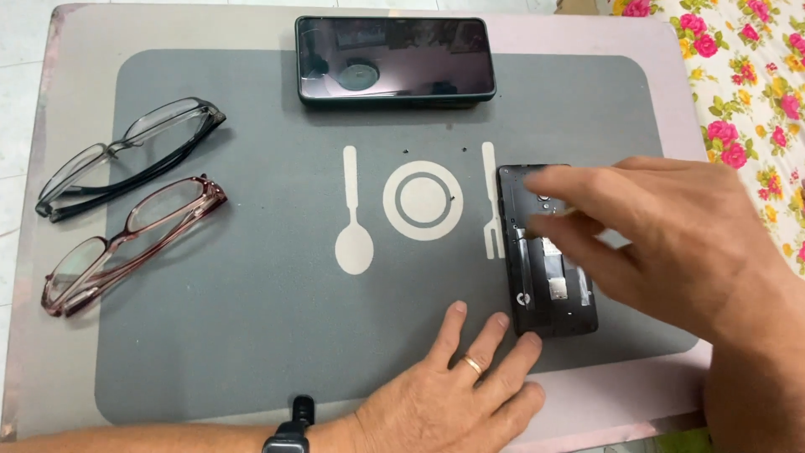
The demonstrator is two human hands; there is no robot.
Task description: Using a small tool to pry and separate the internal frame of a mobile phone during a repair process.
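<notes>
From the head camera, the right hand (671,226) hovers over an opened phone (549,277) with its back cover off, fingers pinched narrowly just above the phone's upper part; whether they grip anything is too blurred to tell. The left hand (457,382) lies flat and open on the grey mat (251,335), its fingertips at the phone's lower end. Well left of both hands lie black glasses (126,155) and reddish glasses (130,243). Another phone (394,59) lies beyond them, screen up.
</notes>
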